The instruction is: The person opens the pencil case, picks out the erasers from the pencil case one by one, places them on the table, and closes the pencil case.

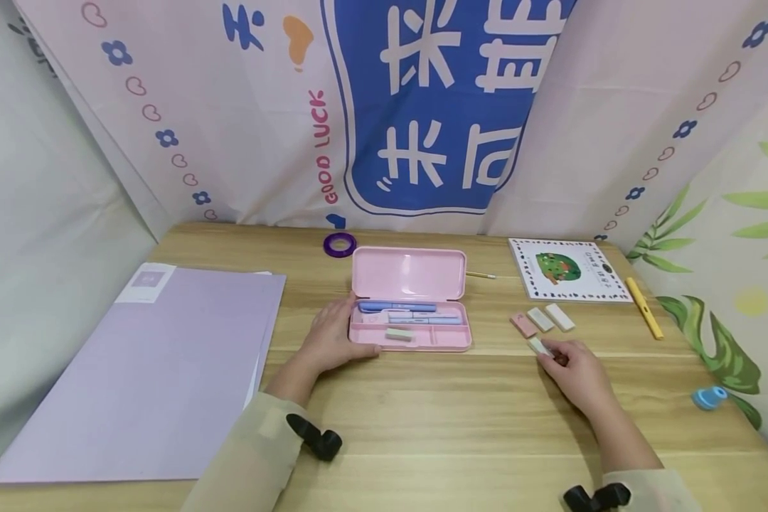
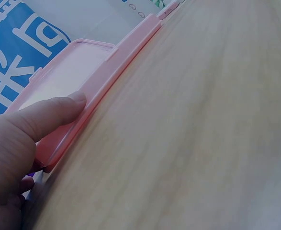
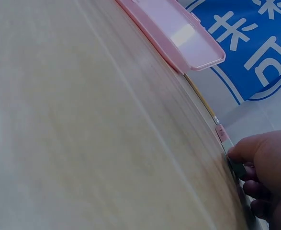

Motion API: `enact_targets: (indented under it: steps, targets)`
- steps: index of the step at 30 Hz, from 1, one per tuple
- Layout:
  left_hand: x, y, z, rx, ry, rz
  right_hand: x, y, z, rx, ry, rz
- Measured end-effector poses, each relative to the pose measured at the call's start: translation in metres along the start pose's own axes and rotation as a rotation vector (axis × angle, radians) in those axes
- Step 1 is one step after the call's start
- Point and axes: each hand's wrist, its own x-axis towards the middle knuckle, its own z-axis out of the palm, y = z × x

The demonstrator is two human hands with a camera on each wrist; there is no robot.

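Left hand (image 1: 330,341) rests fingers straight against left end of open pink pencil case (image 1: 409,313) on bench (image 1: 422,427). Right hand (image 1: 576,373) pinches a white eraser (image 1: 540,346), three more erasers (image 1: 541,319) just beyond.

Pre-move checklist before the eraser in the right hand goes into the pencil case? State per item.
1. Pencil case lid open: ok, it stands back, tray exposed.
2. Left hand steadies the case: ok, fingers rest on its left end.
3. Right hand grip on the eraser: ok, fingertips pinch it on the table.
4. Eraser off the table: not ok, it sits on the wood.
5. Free space in the tray: ok, the front compartment holds only one small eraser.
6. Three other erasers out of the path: ok, they lie behind the hand.
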Motion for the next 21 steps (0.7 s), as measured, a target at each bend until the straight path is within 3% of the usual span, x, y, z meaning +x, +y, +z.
enact_targets:
  steps: [7,14,21]
  targets:
    - [0.000,-0.002,-0.001,0.000,0.007,0.002,0.003,-0.018,0.002,0.058,0.023,0.003]
    - [0.001,-0.003,0.000,0.001,0.008,0.005,0.016,-0.062,0.029,0.156,0.068,-0.211]
    - [0.001,-0.003,0.001,0.018,0.012,0.010,0.027,-0.115,0.060,0.184,-0.007,-0.341]
